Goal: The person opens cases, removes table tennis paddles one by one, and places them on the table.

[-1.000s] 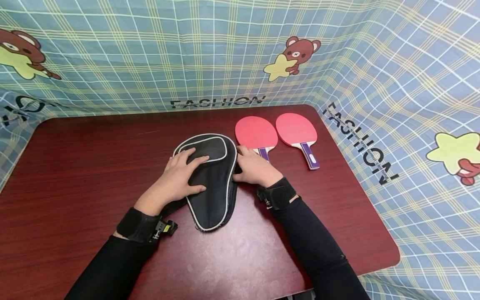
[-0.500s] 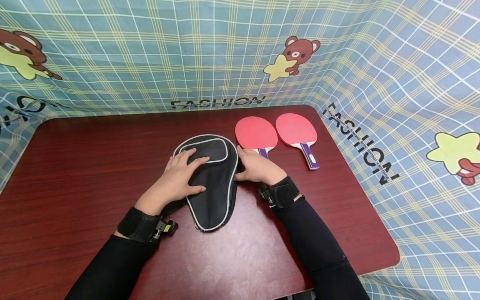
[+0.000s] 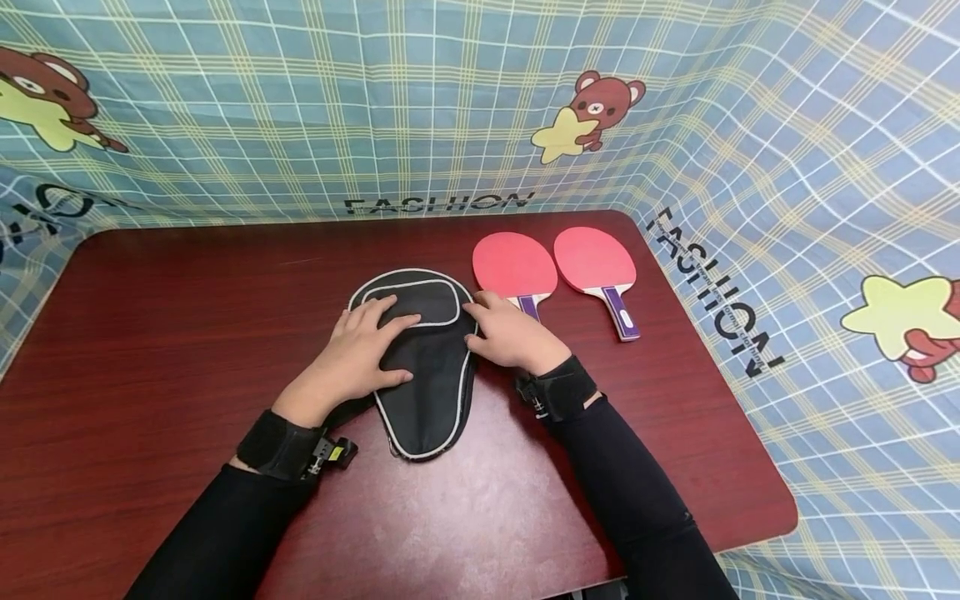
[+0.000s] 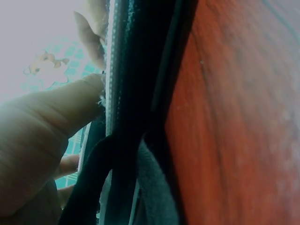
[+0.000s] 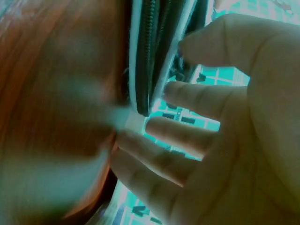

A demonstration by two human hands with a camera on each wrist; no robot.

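A black table tennis bat case [image 3: 426,396] with white piping and a front pocket lies flat on the table in the head view. My left hand [image 3: 352,358] rests across its left side, fingers spread over the pocket. At the right edge, my right hand [image 3: 519,337] touches the case with thumb and forefinger. The right wrist view shows a zip [image 5: 149,42] along that edge and the other fingers stretched out below; whether the zip is fully closed, I cannot tell. A dark strap [image 4: 157,185] hangs by the case's left side in the left wrist view.
Two red table tennis bats, a left one [image 3: 513,262] and a right one [image 3: 595,257], lie at the back right with purple handles. My right hand partly covers the left bat's handle. A checked cloth [image 3: 420,108] stands behind and right of the dark red table [image 3: 187,300].
My right hand has shifted slightly, its fingertips now on the case's upper right edge rather than beside it. My left hand stays in place on the case. The bats have not moved.
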